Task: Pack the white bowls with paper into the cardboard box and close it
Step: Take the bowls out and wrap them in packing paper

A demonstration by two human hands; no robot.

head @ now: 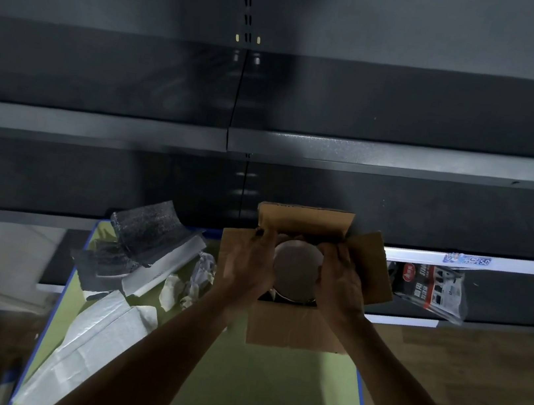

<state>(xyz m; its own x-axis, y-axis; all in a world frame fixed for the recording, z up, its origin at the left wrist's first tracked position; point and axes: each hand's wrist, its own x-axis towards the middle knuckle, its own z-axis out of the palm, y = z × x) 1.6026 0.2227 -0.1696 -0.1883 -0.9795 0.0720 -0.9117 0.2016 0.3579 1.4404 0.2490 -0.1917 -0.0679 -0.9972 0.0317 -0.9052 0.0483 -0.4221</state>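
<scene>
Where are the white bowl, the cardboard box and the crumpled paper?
white bowl point(296, 271), head view, middle of its round top
cardboard box point(288, 328), head view, on the near flap
crumpled paper point(171, 288), head view, on one white wad

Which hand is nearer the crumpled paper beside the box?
Left. The left hand sits just right of the crumpled paper; the right hand lies farther right, across the white bowl.

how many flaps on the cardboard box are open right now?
4, all open: far flap, right flap, near flap, left flap, partly under the left hand.
</scene>
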